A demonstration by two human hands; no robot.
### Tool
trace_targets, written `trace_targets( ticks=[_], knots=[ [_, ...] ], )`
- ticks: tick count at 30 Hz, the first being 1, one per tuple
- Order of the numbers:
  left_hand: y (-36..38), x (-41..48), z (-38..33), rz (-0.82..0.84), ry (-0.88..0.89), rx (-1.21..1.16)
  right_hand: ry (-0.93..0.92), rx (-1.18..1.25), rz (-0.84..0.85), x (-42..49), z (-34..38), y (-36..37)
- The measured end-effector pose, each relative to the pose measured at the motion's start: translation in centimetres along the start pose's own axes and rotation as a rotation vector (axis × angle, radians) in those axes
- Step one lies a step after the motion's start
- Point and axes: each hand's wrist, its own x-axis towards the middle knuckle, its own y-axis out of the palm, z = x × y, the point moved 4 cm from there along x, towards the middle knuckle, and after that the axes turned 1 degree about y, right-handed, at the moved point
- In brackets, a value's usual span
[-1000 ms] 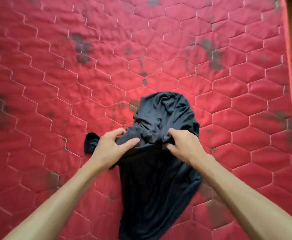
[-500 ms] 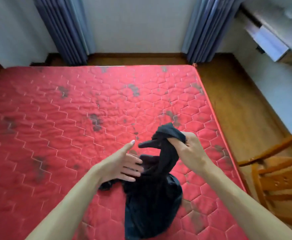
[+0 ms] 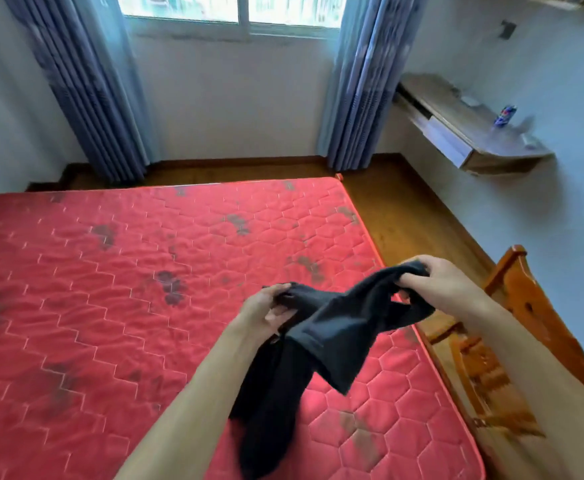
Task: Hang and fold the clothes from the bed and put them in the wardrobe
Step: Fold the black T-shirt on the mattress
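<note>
A dark navy garment point(image 3: 321, 341) hangs bunched between my two hands, lifted off the red quilted mattress point(image 3: 110, 306). My right hand point(image 3: 446, 289) grips one end of the cloth, up and to the right, over the mattress's right edge. My left hand point(image 3: 269, 310) holds the other end lower and further left, fingers curled on the fabric. The rest of the garment droops down below my left forearm. No wardrobe is in sight.
A wooden bed frame end point(image 3: 533, 323) stands at the right of the mattress. A wall-mounted shelf point(image 3: 470, 133) carries a blue can point(image 3: 505, 116). Blue curtains point(image 3: 363, 81) flank a window on the far wall. Wooden floor point(image 3: 404, 216) runs beyond the bed.
The garment has come up off the mattress. My right hand moved up and right with it, my left hand took hold of the cloth again, and my view rose toward the window.
</note>
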Motion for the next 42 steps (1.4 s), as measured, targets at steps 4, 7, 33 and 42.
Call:
trace_targets(
  ticks=[4,7,33,42],
  knots=[
    [3.8,-3.7,-1.8,0.049,0.083,0.091,0.013,-0.294,0.156,0.9,-1.8,1.0],
    [6.2,-6.1,-2.6,0.053,0.136,0.174,-0.289,-0.174,0.341,0.4,1.8,5.8],
    [1.0,-5.8,-6.4,0.143,0.767,1.156,-0.657,0.258,0.012,-0.3,4.6,-0.8],
    [-2.0,-9.9,-9.1,0.175,0.807,1.17,-0.528,0.11,-0.103,-2.1,3.0,-0.9]
  ],
)
